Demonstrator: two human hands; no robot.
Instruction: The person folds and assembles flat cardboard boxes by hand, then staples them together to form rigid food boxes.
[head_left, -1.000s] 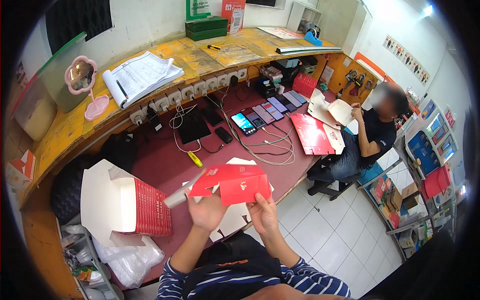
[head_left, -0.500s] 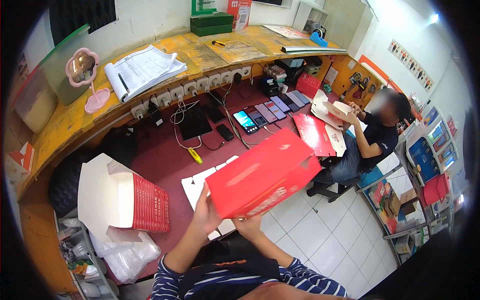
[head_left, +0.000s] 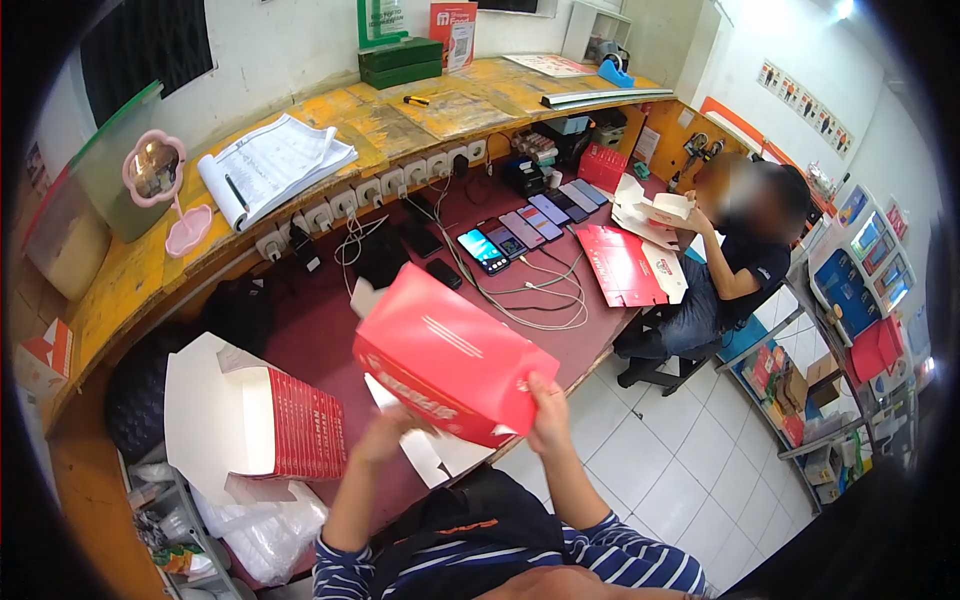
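Note:
A red cardboard food box (head_left: 455,355) with white print is held up over the desk, tilted, a pale flap sticking out at its upper left. My right hand (head_left: 547,415) grips its right end, thumb on the red face. At the lower left edge is my left hand (head_left: 388,432), smeared by motion, its fingers partly behind the box. Beneath the box lies a flat white carton sheet (head_left: 440,455) on the dark red desk. To the left stands a nested stack of red boxes (head_left: 305,425) with white insides showing.
Several phones (head_left: 520,232) and cables (head_left: 560,300) lie on the desk behind the box. At right a seated person (head_left: 735,250) handles another carton (head_left: 665,210). A plastic bag (head_left: 262,530) sits lower left. The yellow shelf (head_left: 390,135) carries a notebook (head_left: 275,165) and pink mirror (head_left: 165,190).
The box has moved left and turned, so its right end tips down. My right hand has shifted from underneath to its right end; my left hand has dropped lower and left.

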